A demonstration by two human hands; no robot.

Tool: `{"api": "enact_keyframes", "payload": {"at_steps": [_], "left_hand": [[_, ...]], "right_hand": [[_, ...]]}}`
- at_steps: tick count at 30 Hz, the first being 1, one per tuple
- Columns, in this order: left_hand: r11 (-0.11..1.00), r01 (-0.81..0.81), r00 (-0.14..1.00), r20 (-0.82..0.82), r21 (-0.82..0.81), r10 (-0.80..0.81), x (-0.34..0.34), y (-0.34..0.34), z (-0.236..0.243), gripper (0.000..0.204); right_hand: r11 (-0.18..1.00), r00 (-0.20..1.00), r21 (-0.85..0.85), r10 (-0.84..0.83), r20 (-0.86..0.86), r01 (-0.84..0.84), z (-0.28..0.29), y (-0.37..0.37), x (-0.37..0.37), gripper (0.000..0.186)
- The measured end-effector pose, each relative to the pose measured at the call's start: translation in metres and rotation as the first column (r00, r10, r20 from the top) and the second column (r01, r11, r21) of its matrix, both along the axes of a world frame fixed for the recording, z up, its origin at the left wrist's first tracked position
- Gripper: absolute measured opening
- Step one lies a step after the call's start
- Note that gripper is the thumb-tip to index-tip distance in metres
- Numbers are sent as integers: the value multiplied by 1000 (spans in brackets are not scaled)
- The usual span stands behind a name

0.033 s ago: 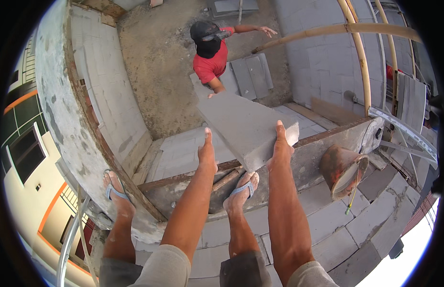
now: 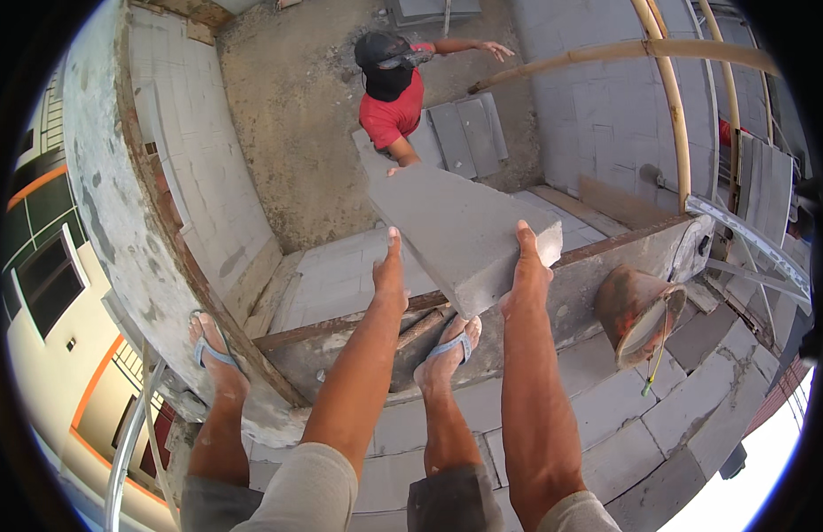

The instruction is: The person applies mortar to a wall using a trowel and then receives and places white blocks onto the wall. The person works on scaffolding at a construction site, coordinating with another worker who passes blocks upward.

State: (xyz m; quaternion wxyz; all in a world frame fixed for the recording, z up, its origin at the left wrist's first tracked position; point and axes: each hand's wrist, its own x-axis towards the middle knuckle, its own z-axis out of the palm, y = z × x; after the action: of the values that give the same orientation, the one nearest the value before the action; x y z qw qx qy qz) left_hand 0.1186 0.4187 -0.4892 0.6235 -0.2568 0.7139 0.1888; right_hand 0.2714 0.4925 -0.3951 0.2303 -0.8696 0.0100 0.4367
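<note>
A thick grey lightweight concrete block (image 2: 464, 222) slants between me and a person (image 2: 392, 106) in a red shirt and dark head covering, who stands lower down inside the room. That person's hand (image 2: 402, 160) is at the block's far end. My right hand (image 2: 526, 270) grips the near right corner, thumb on the top face, its other fingers mostly hidden. Beside the block's left edge is my left hand (image 2: 391, 275), open with the thumb pointing up; a small gap seems to part it from the block.
My sandalled feet straddle a corner, one on the concrete wall top (image 2: 119, 177), one by the concrete beam (image 2: 588, 293). A dirty bucket (image 2: 637, 315) hangs tilted at right. Bamboo poles (image 2: 668, 106) cross the upper right. More grey blocks (image 2: 464, 137) lie below, beside a deep drop.
The block's near end and both my hands have shifted slightly to the right. The other person's hand stays at the far end.
</note>
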Motion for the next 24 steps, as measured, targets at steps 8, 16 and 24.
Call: {"api": "enact_keyframes", "payload": {"at_steps": [8, 16, 24], "left_hand": [[918, -303, 891, 419, 256, 178, 3, -14, 10, 79], [941, -189, 979, 132, 280, 157, -26, -41, 167, 74], [876, -251, 935, -132, 411, 329, -144, -84, 390, 97]], "right_hand": [[965, 978, 182, 203, -47, -191, 100, -42, -14, 79], [954, 984, 299, 41, -171, 12, 254, -105, -46, 84], [972, 895, 226, 155, -418, -63, 421, -131, -113, 76]]}}
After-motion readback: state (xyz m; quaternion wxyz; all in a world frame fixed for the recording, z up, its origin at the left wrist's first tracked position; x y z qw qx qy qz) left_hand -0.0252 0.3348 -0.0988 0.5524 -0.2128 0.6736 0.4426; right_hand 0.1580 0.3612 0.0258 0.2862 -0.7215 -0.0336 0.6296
